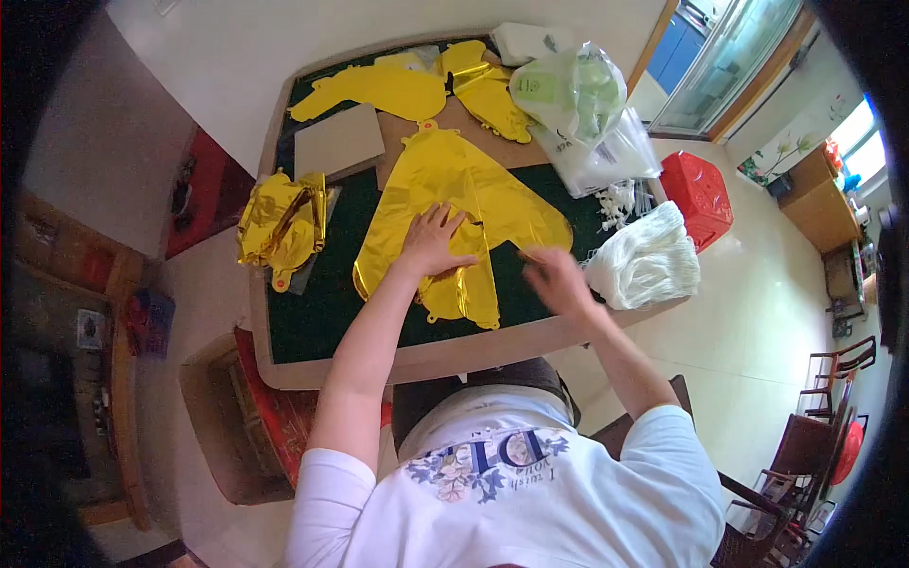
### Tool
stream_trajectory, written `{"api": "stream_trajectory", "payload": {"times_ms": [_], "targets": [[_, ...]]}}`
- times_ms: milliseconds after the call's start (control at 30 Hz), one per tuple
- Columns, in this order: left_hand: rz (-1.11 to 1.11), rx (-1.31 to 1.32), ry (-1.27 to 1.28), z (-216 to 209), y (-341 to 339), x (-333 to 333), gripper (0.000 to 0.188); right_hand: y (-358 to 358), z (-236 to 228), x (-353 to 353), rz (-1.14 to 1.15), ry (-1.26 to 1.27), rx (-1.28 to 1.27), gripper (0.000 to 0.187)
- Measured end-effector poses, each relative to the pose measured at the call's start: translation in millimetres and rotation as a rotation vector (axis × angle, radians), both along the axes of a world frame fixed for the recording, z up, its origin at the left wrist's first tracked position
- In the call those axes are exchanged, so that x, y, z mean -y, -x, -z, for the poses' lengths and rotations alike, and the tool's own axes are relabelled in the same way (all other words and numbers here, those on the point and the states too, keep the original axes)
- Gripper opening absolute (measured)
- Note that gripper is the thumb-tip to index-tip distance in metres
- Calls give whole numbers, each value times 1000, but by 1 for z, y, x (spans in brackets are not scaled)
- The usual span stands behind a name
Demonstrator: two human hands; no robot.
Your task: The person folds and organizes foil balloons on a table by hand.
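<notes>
A flat gold foil balloon (431, 180) lies spread on the dark green tabletop in front of me, with a folded flap along its near part. Pressed flat on its middle is my left hand (437, 242), fingers apart. My right hand (557, 282) is beside the balloon's right corner, over the green surface. Motion smears its fingers, and I cannot tell whether they touch the foil. Close to its right lies a thick hank of white string (649, 260). At the table's left edge sits a crumpled, folded gold foil balloon (279, 222).
Farther back lie two more gold foil pieces (379, 90) and a grey-beige board (338, 140). Clear and white plastic bags (582, 99) cover the back right, near small white plastic bits (620, 204). A red plastic basket (699, 199) stands at the right edge.
</notes>
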State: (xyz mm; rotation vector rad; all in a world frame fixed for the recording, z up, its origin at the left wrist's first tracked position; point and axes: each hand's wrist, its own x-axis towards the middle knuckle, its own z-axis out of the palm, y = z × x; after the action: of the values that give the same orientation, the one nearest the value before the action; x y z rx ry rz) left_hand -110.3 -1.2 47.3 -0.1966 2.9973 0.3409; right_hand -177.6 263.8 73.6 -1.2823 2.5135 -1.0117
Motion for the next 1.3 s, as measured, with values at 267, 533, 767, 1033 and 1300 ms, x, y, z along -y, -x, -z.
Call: {"api": "stream_trajectory", "payload": {"times_ms": [267, 533, 767, 1033, 1300], "targets": [[11, -33, -13, -3, -5, -6, 94, 95, 43, 20, 525, -299, -285, 32], [11, -20, 5, 0, -5, -3, 95, 93, 22, 36, 309, -350, 21, 22], [-57, -180, -469, -7, -8, -10, 108, 105, 32, 66, 109, 195, 210, 29], [-36, -126, -103, 31, -3, 9, 95, 83, 63, 117, 126, 169, -89, 38], [-26, 9, -18, -5, -4, -4, 86, 79, 44, 118, 43, 215, 237, 36]]}}
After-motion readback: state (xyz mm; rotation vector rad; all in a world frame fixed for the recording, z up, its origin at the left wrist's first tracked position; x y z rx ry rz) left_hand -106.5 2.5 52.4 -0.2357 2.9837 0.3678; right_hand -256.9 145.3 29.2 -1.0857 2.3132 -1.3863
